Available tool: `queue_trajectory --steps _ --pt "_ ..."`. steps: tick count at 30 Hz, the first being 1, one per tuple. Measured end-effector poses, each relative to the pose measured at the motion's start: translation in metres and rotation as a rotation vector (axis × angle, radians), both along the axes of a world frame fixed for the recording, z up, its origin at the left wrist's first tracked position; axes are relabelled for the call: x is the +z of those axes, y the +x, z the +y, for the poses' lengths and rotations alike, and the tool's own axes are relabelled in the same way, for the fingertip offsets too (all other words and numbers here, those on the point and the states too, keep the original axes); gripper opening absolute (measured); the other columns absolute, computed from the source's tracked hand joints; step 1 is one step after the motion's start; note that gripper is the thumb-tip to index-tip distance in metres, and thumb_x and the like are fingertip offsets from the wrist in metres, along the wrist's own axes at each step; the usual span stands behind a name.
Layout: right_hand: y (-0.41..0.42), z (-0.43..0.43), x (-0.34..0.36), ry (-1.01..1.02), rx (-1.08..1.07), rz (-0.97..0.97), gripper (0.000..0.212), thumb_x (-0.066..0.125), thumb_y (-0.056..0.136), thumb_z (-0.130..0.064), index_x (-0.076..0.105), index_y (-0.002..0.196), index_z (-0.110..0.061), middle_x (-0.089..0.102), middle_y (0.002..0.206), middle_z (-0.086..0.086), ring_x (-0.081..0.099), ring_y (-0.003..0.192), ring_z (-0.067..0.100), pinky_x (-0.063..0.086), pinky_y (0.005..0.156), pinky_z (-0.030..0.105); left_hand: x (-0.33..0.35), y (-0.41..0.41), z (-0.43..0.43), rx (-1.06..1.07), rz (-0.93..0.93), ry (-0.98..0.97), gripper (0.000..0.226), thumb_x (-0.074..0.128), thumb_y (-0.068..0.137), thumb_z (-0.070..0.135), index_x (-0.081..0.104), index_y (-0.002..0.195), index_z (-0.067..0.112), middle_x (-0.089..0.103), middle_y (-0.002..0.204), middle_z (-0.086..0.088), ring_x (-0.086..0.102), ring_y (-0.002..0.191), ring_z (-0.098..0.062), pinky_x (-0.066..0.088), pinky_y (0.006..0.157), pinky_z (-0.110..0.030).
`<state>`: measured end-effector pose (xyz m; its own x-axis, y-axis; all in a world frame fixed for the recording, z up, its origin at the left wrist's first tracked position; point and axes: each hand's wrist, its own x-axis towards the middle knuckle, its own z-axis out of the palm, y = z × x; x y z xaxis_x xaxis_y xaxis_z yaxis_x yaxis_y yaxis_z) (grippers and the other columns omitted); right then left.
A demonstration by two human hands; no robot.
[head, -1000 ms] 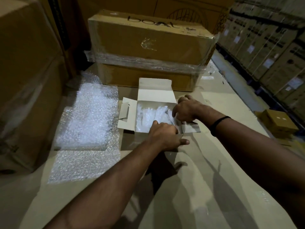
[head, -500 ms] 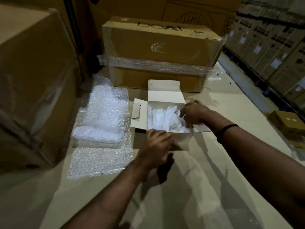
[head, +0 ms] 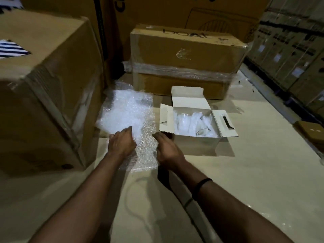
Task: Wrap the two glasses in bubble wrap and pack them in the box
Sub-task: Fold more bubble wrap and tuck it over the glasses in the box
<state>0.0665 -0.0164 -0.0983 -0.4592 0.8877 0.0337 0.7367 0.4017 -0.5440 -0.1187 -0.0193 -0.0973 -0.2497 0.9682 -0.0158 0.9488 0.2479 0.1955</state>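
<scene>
Evidently the glasses point(head: 184, 120) lay wrapped in the open box point(head: 194, 143) while the left hand point(head: 121, 144) curled onto spare bubble wrap point(head: 128, 111), perhaps pinching it, the blur hid which, and the right hand point(head: 168, 151) hovered loose and empty, so peeling one sheet by both edges seemed wisest.

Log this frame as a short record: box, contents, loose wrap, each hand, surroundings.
box: small white box, flaps open, on the work surface
contents: glasses lying inside, bubble wrap around them
loose wrap: bubble wrap sheets spread flat, left of the box
left hand: on the sheets; grip unclear
right hand: at the sheets' right edge, near the box corner; grip unclear
surroundings: large cartons behind and to the left
</scene>
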Motion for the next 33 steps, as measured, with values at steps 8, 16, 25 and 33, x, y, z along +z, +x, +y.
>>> queue_trajectory --steps 8,16,25,33 --pt "-0.038 0.018 -0.01 -0.085 0.009 -0.07 0.069 0.043 0.087 -0.001 0.023 0.152 -0.012 0.027 0.158 0.008 0.028 0.144 0.024 0.026 0.117 0.036 0.002 -0.008 -0.014 -0.068 -0.07 0.022 0.053 0.044 0.094 0.013 0.04 0.146 0.021 0.06 0.129 -0.017 0.054 0.119 -0.036 0.04 0.098 -0.037" --pt "-0.067 0.029 -0.012 0.002 -0.147 -0.237 0.069 0.061 0.089 -0.046 0.036 0.141 -0.009 0.056 0.132 0.016 0.044 0.124 0.04 0.04 0.097 0.045 -0.025 -0.026 -0.049 -0.314 -0.365 0.287 0.036 0.057 0.076 0.007 0.073 0.106 0.016 0.071 0.111 -0.01 0.063 0.104 -0.032 0.05 0.091 -0.039" --pt "-0.056 0.006 -0.006 0.423 -0.117 -0.276 0.028 0.064 0.079 -0.004 0.061 0.105 -0.016 0.058 0.119 0.009 0.051 0.105 0.031 0.036 0.078 0.038 -0.03 -0.033 -0.059 -0.132 -0.14 0.344 0.118 0.079 0.068 0.038 0.001 0.155 0.02 -0.003 0.163 -0.008 0.002 0.148 -0.026 0.01 0.115 -0.054" --pt "-0.016 -0.014 -0.01 0.632 0.212 -0.185 0.023 0.074 0.076 -0.009 0.065 0.096 -0.014 0.063 0.124 0.013 0.059 0.108 0.033 0.049 0.083 0.039 -0.024 -0.048 -0.063 -0.288 -0.032 0.356 0.039 0.055 0.078 0.059 0.069 0.1 0.03 0.064 0.108 0.013 0.055 0.105 -0.019 0.026 0.088 -0.039"
